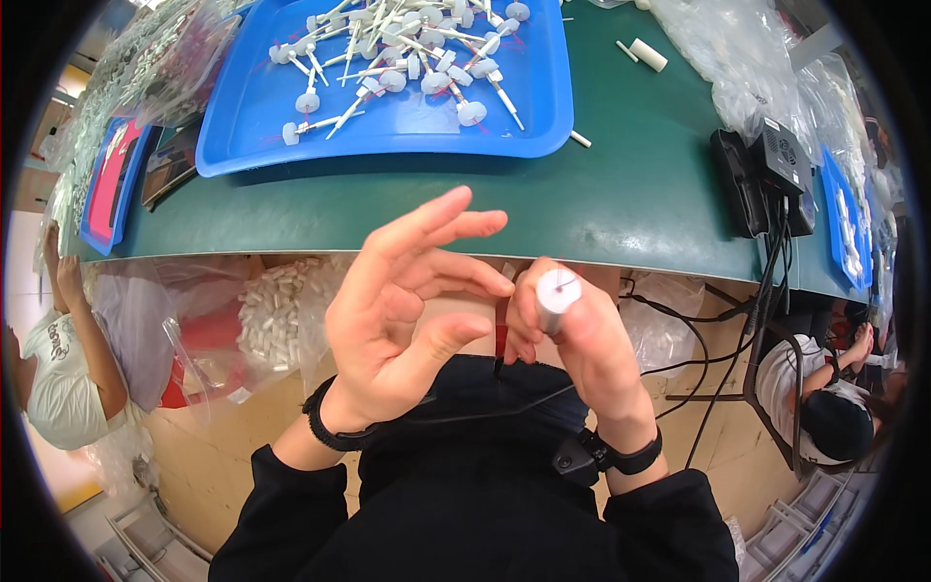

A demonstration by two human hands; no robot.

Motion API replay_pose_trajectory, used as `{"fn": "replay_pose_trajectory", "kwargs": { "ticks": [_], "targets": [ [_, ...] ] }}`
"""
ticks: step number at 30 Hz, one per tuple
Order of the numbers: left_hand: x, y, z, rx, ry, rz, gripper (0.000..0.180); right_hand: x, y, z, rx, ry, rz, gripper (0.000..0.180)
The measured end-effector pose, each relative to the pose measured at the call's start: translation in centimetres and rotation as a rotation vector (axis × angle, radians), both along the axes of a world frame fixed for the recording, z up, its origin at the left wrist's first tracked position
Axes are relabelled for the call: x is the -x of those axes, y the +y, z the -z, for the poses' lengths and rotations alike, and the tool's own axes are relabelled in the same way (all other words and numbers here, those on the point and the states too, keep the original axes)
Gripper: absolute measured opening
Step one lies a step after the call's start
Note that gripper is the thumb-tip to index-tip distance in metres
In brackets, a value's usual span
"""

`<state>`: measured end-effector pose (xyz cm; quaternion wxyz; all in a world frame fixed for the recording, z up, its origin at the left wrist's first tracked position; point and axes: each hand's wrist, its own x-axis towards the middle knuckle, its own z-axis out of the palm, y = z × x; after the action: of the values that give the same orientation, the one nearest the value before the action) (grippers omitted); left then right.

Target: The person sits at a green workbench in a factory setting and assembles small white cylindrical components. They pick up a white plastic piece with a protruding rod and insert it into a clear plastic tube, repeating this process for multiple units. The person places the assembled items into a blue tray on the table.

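Note:
My right hand is closed round a small white-grey cylinder, its round end turned up with a thin dark pin or hole at the middle. Beside it, my left hand is open, fingers spread and pointing toward the cylinder, with nothing in them. Both hands are in front of the table's near edge, over my lap. Beyond them, a blue tray on the green table holds a heap of white sticks with pale grey round pieces and thin red strands.
A white tube piece lies right of the tray. Black box-shaped devices with hanging cables stand at the right. Below the table, a bag of white cylinders sits at the left. Other people sit at both sides.

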<state>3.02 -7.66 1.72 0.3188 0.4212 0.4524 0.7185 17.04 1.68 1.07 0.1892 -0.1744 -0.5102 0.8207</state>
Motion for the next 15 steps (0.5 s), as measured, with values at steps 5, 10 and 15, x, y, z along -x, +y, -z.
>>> {"fn": "replay_pose_trajectory", "kwargs": {
  "ticks": [5,10,15],
  "targets": [
    [0.3,-0.9,1.7,0.066,0.011,0.055,0.048,0.7,0.3,0.4,0.391,0.119,-0.168,0.047],
    [0.2,-1.5,2.4,0.084,-0.042,0.037,0.037,1.1,0.2,1.2,0.551,0.294,-0.199,0.045],
    [-0.1,-2.0,2.5,0.104,-0.063,0.024,0.035,1.1,0.1,1.9,0.567,0.318,-0.169,0.044]
  ]
}}
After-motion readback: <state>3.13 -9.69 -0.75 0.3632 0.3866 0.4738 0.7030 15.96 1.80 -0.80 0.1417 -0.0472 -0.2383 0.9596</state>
